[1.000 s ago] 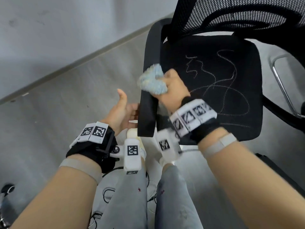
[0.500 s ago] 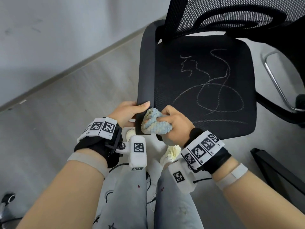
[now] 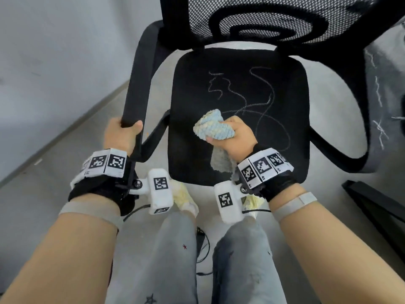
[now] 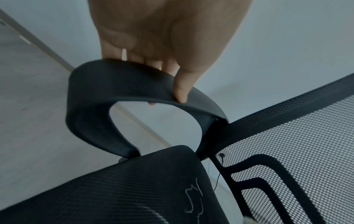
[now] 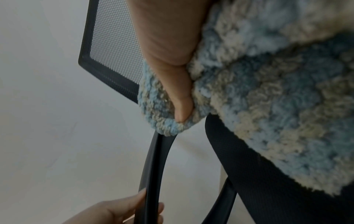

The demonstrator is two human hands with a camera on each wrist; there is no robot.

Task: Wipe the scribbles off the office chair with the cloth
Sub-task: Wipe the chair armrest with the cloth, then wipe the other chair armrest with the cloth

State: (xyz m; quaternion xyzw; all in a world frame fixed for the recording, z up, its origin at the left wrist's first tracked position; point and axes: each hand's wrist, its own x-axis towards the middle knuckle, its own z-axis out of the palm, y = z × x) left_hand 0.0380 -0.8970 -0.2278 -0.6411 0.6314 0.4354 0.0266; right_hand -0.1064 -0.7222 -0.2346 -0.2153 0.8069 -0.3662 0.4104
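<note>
A black mesh office chair stands in front of me, its seat (image 3: 238,88) marked with pale looping scribbles (image 3: 260,106). My right hand (image 3: 235,137) grips a bunched blue and cream cloth (image 3: 213,127) over the front left part of the seat, just short of the lowest scribble lines. In the right wrist view the thumb (image 5: 180,94) presses into the fluffy cloth (image 5: 268,106). My left hand (image 3: 122,132) holds the front end of the chair's left armrest (image 3: 140,84), fingers and thumb curled round it. The left wrist view shows the thumb (image 4: 184,87) on the armrest (image 4: 118,84).
The mesh backrest (image 3: 274,20) rises behind the seat. A right armrest (image 3: 370,102) bears white scratch marks. A grey wall (image 3: 54,51) meets the floor at the left. My legs and slippered feet (image 3: 184,198) stand close to the seat's front edge. A dark object (image 3: 377,205) lies at the right.
My left hand has closed round the armrest's front end. My right hand has carried the cloth from beside the armrest onto the seat. The chair now faces me squarely.
</note>
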